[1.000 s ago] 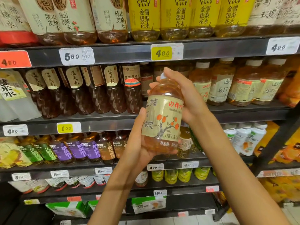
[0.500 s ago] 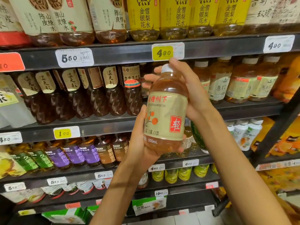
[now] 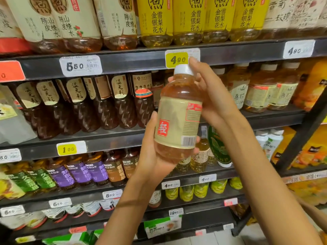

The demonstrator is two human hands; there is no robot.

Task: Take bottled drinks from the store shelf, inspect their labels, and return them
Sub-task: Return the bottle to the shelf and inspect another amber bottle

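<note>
I hold an amber drink bottle (image 3: pixel 178 117) with a white cap and a beige label in front of the store shelf (image 3: pixel 123 137). The label's red square mark, a barcode and small print face me. My left hand (image 3: pixel 152 152) cups the bottle's base, thumb up along its left side. My right hand (image 3: pixel 210 96) grips the neck and upper right side, one finger reaching over the cap. The bottle stands nearly upright, tilted slightly right.
Dark tea bottles (image 3: pixel 106 103) fill the shelf row behind on the left, pale amber bottles (image 3: pixel 261 89) on the right. Yellow-label bottles (image 3: pixel 194 18) stand on the shelf above. Price tags (image 3: pixel 177 59) line the shelf edges. A dark slanted frame post (image 3: pixel 304 131) rises at right.
The bottle has turned in my hands: the tree picture went out of sight leftward, and the red square, small print and barcode came round to face me. The bottle also sits slightly higher.
</note>
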